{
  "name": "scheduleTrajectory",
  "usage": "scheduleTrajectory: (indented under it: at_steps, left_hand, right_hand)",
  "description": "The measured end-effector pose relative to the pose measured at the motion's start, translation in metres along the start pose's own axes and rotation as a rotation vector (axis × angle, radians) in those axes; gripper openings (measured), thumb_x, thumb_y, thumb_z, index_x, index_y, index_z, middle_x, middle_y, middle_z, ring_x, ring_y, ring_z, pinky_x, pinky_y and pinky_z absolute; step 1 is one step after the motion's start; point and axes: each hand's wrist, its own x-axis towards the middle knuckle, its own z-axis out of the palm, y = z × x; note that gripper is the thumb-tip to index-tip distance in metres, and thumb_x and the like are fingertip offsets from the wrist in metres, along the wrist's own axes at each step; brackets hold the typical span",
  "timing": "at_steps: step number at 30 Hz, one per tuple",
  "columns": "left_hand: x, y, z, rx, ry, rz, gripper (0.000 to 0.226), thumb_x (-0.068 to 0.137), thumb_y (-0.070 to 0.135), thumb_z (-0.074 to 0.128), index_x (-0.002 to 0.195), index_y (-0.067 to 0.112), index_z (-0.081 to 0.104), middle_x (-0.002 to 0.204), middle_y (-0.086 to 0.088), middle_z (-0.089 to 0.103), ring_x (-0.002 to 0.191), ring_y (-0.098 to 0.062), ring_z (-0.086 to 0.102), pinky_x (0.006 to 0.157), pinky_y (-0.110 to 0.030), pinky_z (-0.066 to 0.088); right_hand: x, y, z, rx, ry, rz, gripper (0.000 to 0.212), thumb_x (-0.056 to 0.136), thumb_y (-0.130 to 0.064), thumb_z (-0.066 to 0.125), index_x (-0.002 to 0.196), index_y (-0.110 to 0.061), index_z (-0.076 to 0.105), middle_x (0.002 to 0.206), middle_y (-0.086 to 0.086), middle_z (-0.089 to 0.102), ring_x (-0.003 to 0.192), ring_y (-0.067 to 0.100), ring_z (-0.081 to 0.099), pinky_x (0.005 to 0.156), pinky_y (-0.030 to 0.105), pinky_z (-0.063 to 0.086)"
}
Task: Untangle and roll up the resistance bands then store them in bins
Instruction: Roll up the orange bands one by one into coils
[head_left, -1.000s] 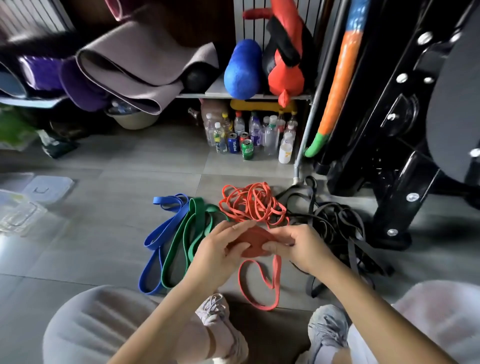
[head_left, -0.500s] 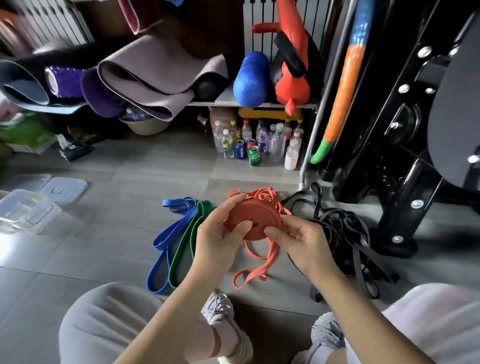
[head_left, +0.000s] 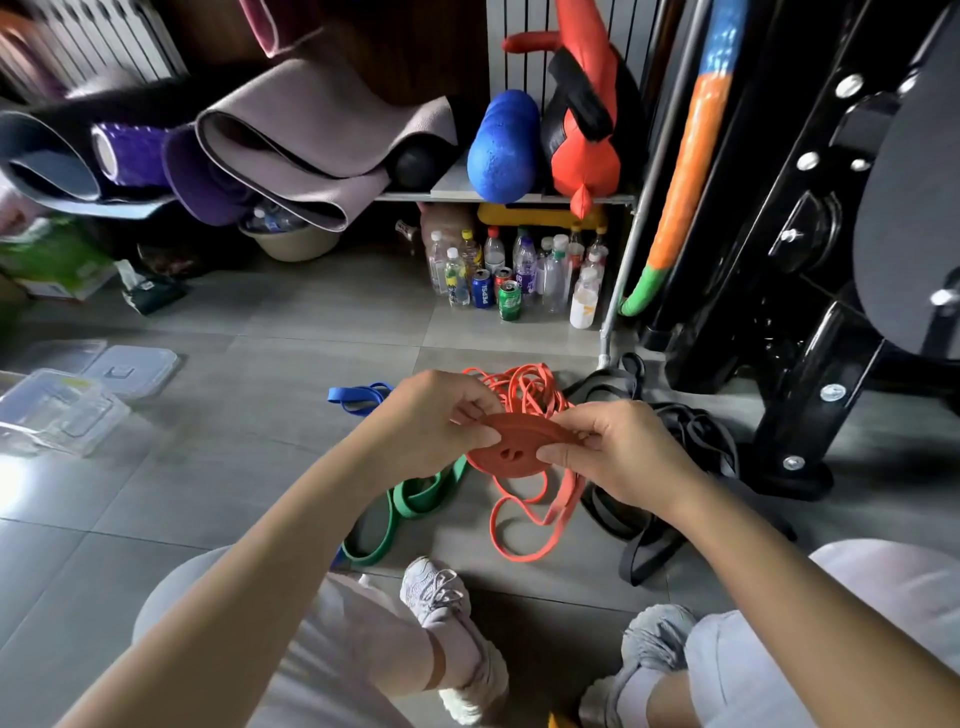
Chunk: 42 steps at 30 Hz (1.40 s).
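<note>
An orange resistance band is wound into a flat coil (head_left: 511, 449) held above the floor. My left hand (head_left: 439, 423) grips its left edge and my right hand (head_left: 621, 457) pinches its right edge. The band's loose tail (head_left: 524, 519) hangs down to the tiles, and more orange band lies tangled (head_left: 519, 387) behind the coil. A green band (head_left: 402, 512) and a blue band (head_left: 358, 397) lie on the floor under my left arm. A heap of black bands (head_left: 691, 441) sits to the right.
Clear plastic bins (head_left: 57, 415) and lids (head_left: 132, 366) stand on the floor at the left. Bottles and cans (head_left: 511, 278) cluster under a shelf of rolled mats (head_left: 291, 150). A black machine frame (head_left: 800, 332) fills the right. My knees and shoes (head_left: 447, 613) are below.
The coil was lifted off the floor and turned flatter between both hands. More of the orange tail now lies on the tiles below it.
</note>
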Motion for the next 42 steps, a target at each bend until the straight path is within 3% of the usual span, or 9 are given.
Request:
scheduleTrajectory:
  at_steps: [7,13,18,22,25,29,32,36,42]
  left_hand:
    - [-0.002,0.007,0.026,0.183,0.006,0.160,0.021,0.081,0.017,0.067,0.101,0.022,0.069,0.089,0.005,0.070,0.081,-0.014,0.061,0.073,-0.028,0.046]
    - [-0.004,-0.006,0.017,-0.313,0.134,0.030,0.031,0.080,0.001,0.070,0.082,0.031,0.066,0.085,-0.001,0.073,0.081,-0.019,0.070,0.080,-0.040,0.057]
    - [-0.011,-0.006,0.025,-0.735,0.180,-0.022,0.023,0.082,-0.006,0.062,0.094,0.013,0.066,0.075,0.006,0.073,0.070,-0.008,0.069,0.058,-0.021,0.055]
    - [-0.014,-0.004,0.035,-1.051,0.130,-0.035,0.026,0.075,0.016,0.064,0.100,0.009,0.065,0.092,-0.008,0.073,0.085,-0.022,0.070,0.071,-0.042,0.059]
    - [-0.015,-0.002,0.043,-1.121,0.109,-0.041,0.029,0.074,0.017,0.063,0.102,0.007,0.064,0.095,-0.012,0.072,0.087,-0.026,0.070,0.074,-0.044,0.058]
    - [-0.014,-0.003,0.037,-0.847,0.102,-0.003,0.022,0.076,0.026,0.064,0.095,0.016,0.067,0.089,-0.008,0.072,0.086,-0.021,0.070,0.071,-0.031,0.058]
    - [-0.009,-0.001,0.029,-0.711,0.117,0.023,0.019,0.088,0.007,0.059,0.086,0.024,0.068,0.077,0.007,0.072,0.073,-0.007,0.069,0.060,-0.019,0.054]
    - [-0.005,0.003,0.031,-0.585,0.213,0.031,0.031,0.089,0.002,0.058,0.080,0.030,0.067,0.068,0.011,0.069,0.067,-0.008,0.067,0.059,-0.023,0.056]
    - [0.001,0.007,0.024,-0.088,0.176,0.100,0.022,0.090,0.016,0.059,0.109,0.026,0.063,0.100,0.004,0.067,0.091,-0.014,0.063,0.086,-0.037,0.052]
  right_hand:
    - [-0.008,-0.004,0.005,-0.096,0.017,-0.075,0.012,0.075,-0.020,0.077,0.086,-0.023,0.074,0.071,-0.010,0.065,0.068,0.005,0.060,0.068,0.033,0.051]
    - [-0.017,0.003,0.008,0.204,0.121,0.026,0.017,0.076,-0.015,0.077,0.091,-0.022,0.074,0.087,-0.003,0.074,0.085,0.014,0.069,0.088,0.042,0.052]
    - [-0.019,-0.008,0.013,0.459,0.209,0.019,0.015,0.071,-0.017,0.074,0.085,-0.022,0.072,0.078,-0.001,0.075,0.077,0.019,0.071,0.080,0.034,0.056]
    - [-0.021,-0.012,0.016,0.541,0.236,-0.013,0.017,0.066,-0.025,0.071,0.080,-0.016,0.073,0.081,0.023,0.069,0.081,0.045,0.062,0.078,0.049,0.053]
    - [-0.024,-0.009,0.016,0.550,0.249,-0.001,0.012,0.067,-0.027,0.071,0.079,-0.027,0.072,0.084,0.016,0.072,0.083,0.042,0.064,0.078,0.043,0.055]
    - [-0.026,0.000,0.010,0.508,0.176,0.005,0.015,0.068,-0.024,0.070,0.082,-0.023,0.071,0.084,0.005,0.075,0.078,0.029,0.070,0.077,0.033,0.054]
    - [-0.026,0.004,0.003,0.509,0.143,0.028,0.018,0.066,-0.022,0.071,0.084,-0.022,0.071,0.082,-0.003,0.075,0.079,0.014,0.071,0.076,0.022,0.055]
    - [-0.025,0.001,-0.001,0.487,0.140,0.024,0.018,0.065,-0.027,0.072,0.083,-0.029,0.072,0.082,-0.005,0.075,0.080,0.013,0.072,0.074,0.019,0.054]
    - [-0.014,0.001,-0.012,0.274,0.115,0.073,0.015,0.075,-0.019,0.078,0.085,-0.029,0.075,0.082,0.000,0.075,0.080,0.023,0.072,0.080,0.049,0.055]
